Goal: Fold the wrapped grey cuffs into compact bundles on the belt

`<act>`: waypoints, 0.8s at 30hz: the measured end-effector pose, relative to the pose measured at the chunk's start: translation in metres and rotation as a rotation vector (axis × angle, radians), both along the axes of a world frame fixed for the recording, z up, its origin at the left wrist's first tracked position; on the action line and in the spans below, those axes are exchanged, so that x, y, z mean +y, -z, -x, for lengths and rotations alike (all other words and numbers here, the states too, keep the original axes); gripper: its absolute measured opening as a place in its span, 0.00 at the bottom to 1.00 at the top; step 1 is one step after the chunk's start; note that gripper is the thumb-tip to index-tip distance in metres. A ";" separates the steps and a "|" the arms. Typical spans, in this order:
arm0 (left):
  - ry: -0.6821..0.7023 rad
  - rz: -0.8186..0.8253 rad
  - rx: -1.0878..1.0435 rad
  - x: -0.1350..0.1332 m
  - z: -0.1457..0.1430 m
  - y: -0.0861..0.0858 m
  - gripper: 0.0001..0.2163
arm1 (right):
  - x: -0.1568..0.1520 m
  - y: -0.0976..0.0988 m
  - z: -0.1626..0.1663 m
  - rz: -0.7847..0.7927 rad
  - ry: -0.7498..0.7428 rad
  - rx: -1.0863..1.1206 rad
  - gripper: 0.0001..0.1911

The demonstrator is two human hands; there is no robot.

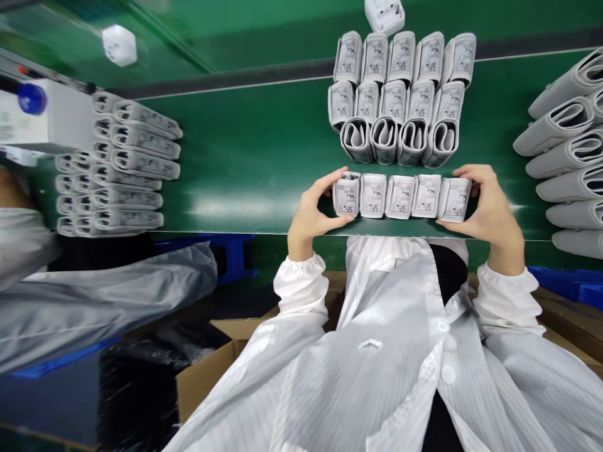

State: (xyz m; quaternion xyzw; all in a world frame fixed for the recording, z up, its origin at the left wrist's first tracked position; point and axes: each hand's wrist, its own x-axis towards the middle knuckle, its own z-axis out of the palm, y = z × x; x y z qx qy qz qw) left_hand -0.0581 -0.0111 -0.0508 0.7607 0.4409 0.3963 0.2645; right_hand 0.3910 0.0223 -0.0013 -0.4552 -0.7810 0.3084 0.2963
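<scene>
Rolled grey bundles (400,196), five, boxy, picture-printed, side by side; we clasp the end ones with left hand (308,216) and right hand (494,207); glossy green tabletop (245,150) beneath.

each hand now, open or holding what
Left hand: closed on the left-end roll of the near row.
Right hand: closed on its right-end roll.

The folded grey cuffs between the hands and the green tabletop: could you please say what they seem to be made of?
Folded grey cuffs: probably matte fabric, perhaps coated, since their edges look soft and rounded. Green tabletop: smooth and semi-glossy, possibly a rubber or plastic sheet, judging by its blurred reflections.
</scene>
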 end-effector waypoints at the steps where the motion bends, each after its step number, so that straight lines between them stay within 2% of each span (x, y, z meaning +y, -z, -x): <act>1: 0.003 0.008 0.008 0.000 -0.001 -0.001 0.51 | 0.000 -0.002 0.001 0.018 -0.013 -0.022 0.43; 5: 0.007 0.022 0.029 0.000 -0.001 -0.004 0.52 | 0.003 -0.002 0.004 0.085 -0.048 -0.113 0.44; 8: 0.002 0.017 0.032 0.001 -0.001 -0.004 0.52 | 0.004 0.002 0.003 0.054 -0.061 -0.069 0.42; 14: -0.041 -0.016 0.021 0.001 -0.002 0.000 0.50 | 0.001 0.012 0.000 0.010 -0.006 -0.038 0.40; 24: -0.070 0.016 -0.002 0.001 0.001 0.006 0.51 | 0.000 0.016 0.001 -0.012 0.055 -0.018 0.41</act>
